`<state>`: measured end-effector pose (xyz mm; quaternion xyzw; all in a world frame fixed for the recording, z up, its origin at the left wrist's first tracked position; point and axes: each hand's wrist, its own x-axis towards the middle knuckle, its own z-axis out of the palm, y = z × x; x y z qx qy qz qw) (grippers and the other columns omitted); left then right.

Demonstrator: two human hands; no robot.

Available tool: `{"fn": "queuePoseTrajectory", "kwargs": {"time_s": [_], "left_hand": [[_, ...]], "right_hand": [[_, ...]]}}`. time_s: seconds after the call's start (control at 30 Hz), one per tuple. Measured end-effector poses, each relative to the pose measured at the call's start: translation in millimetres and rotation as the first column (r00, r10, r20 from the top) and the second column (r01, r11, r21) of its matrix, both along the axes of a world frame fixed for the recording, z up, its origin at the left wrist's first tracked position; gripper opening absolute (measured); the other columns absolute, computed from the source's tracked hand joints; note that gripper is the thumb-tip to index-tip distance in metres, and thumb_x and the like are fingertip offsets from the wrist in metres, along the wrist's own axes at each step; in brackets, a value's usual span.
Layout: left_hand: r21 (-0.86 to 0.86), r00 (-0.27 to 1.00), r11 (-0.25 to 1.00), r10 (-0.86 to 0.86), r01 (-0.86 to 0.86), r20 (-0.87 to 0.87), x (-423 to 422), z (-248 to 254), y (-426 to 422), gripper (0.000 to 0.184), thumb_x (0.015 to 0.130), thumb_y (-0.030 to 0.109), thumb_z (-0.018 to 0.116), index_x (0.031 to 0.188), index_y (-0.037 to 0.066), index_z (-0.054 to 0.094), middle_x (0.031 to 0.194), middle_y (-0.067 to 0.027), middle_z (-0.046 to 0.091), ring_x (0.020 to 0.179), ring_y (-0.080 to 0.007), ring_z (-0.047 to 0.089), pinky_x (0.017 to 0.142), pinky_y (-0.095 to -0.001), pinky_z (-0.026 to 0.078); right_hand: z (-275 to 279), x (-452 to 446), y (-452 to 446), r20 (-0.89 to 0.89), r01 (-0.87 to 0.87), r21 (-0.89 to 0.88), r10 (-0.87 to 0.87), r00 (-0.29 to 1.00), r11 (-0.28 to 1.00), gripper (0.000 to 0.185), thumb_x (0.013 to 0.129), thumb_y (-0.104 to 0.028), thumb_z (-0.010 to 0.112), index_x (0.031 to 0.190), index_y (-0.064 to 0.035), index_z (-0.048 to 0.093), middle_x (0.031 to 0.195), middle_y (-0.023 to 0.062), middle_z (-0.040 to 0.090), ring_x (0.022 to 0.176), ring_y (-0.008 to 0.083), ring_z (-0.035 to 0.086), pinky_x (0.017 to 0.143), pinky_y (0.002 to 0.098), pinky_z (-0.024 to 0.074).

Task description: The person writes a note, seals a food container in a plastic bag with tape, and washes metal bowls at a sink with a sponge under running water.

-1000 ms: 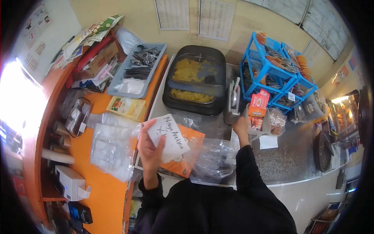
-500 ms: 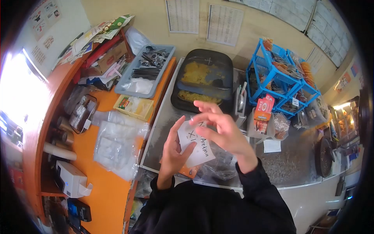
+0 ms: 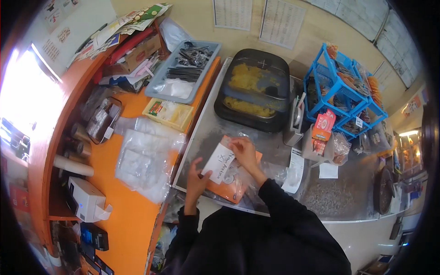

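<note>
The right hand (image 3: 243, 153) pinches the upper end of a handwritten white card (image 3: 217, 161), positioned above the orange printed packaging (image 3: 223, 190) on the metal counter (image 3: 332, 199). The left hand (image 3: 195, 182) is partly spread, its thumb at the card's lower left edge; whether it grips the card cannot be determined. A printed receipt (image 3: 294, 172) lies to the right; a black food container (image 3: 228, 112) stands beyond the card.

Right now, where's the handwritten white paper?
Head view, just below centre: the handwritten white paper is between the left hand and the right hand, overlapping the orange packaging in the picture.
</note>
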<state>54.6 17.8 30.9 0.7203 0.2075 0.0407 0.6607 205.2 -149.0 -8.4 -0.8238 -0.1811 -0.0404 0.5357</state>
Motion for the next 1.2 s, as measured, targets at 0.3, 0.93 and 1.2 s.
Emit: {"fn": "queuePoseTrajectory", "kwargs": {"time_s": [0.3,0.93,1.2], "left_hand": [[0.821,0.957,0.507,0.032,-0.264,0.288,-7,-45,-21,0.043,0.082,0.021,0.067,0.122,0.01,0.055,0.099,-0.0156,0.062,0.086,-0.0315,0.057,0.08,-0.0432,0.044],[0.914,0.983,0.384,-0.066,-0.132,0.169,-57,-28,-119,0.063,0.081,0.038,0.067,0.129,0.004,0.045,0.132,-0.0238,0.039,0.126,-0.0436,0.035,0.104,-0.057,0.025],[0.872,0.908,0.476,-0.406,0.116,0.101,-46,-46,-109,0.055,0.083,0.033,0.06,0.132,0.01,0.051,0.148,-0.0136,0.037,0.135,-0.0441,0.028,0.108,-0.0586,0.021]], "right_hand": [[7,-6,7,0.181,0.276,-0.407,-0.22,0.959,0.87,0.037,0.08,-0.016,0.066,0.112,-0.007,0.049,0.109,0.0134,0.054,0.106,0.0302,0.05,0.082,0.0466,0.0404],[12,129,-233,-0.116,0.406,-0.353,-0.47,0.875,0.843,0.044,0.075,-0.027,0.074,0.108,0.0006,0.065,0.093,0.0176,0.069,0.087,0.0303,0.068,0.078,0.0374,0.0514],[22,73,-233,-0.226,0.461,0.018,-0.445,0.866,0.887,0.028,0.075,-0.019,0.073,0.09,0.0046,0.071,0.073,0.0123,0.071,0.071,0.0175,0.069,0.067,0.0284,0.0519]]}}
